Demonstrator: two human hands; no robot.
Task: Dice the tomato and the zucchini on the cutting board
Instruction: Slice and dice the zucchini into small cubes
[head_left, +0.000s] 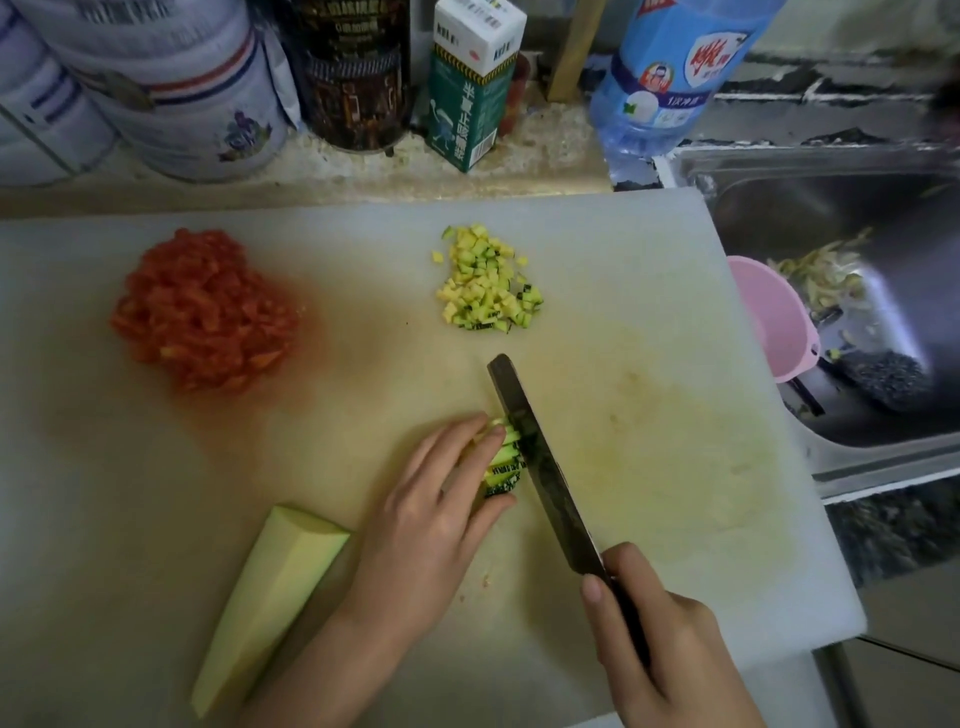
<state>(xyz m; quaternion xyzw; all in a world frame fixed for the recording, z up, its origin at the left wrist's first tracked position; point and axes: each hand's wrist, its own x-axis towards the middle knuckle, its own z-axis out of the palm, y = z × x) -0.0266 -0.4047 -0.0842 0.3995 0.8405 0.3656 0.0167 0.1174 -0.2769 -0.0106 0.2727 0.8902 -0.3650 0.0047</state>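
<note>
Dark knife blade (540, 467) meets the zucchini strips (501, 457) on the cutting board (649, 312), its handle gripped by the right hand (660, 639). The left hand (431, 509) pinches the strips, fingertips (480, 421) just beside the edge: a slip would likely nick them. Far left lies the diced tomato (202, 312); an uncut zucchini wedge (270, 603) waits nearby.

The right side of the cutting board (649, 322) is bare, but the tomato pile (205, 312), the zucchini cubes (488, 280) and the long zucchini piece (270, 597) take up the left and middle, and tins (208, 104) and bottles (670, 78) stand close behind.
</note>
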